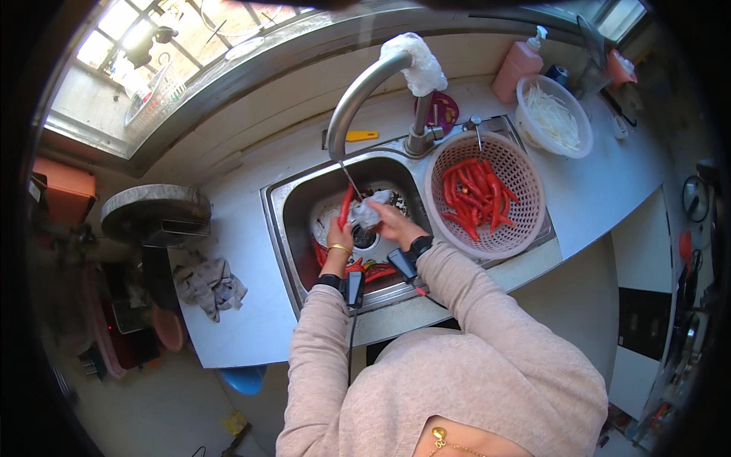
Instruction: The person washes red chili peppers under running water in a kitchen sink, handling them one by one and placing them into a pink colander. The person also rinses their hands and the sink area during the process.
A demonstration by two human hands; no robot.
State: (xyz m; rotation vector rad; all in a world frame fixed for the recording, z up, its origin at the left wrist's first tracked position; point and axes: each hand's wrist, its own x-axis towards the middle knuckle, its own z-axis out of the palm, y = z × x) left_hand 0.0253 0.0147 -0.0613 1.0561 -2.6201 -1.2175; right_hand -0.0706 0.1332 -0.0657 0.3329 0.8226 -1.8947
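Over the stainless steel sink (297, 228), my left hand (339, 234) grips a long red chili pepper (346, 207) that points up towards the tap. My right hand (395, 221) holds a wet, whitish cloth (366, 216) close beside the pepper. A thin stream of water (350, 178) runs from the curved metal faucet (365, 85) down to the hands. More red chilies (380, 273) lie along the near and left sides of the sink bottom, partly hidden by my wrists. To the right, a pink perforated plastic basket (517, 223) holds several red chilies (474, 191).
A white basket (583, 134) of pale shreds stands at the back right, beside a pink pump bottle (517, 71). A yellow-handled tool (362, 136) lies behind the sink. On the left are a crumpled grey cloth (211, 285) and a round chopping block (154, 200).
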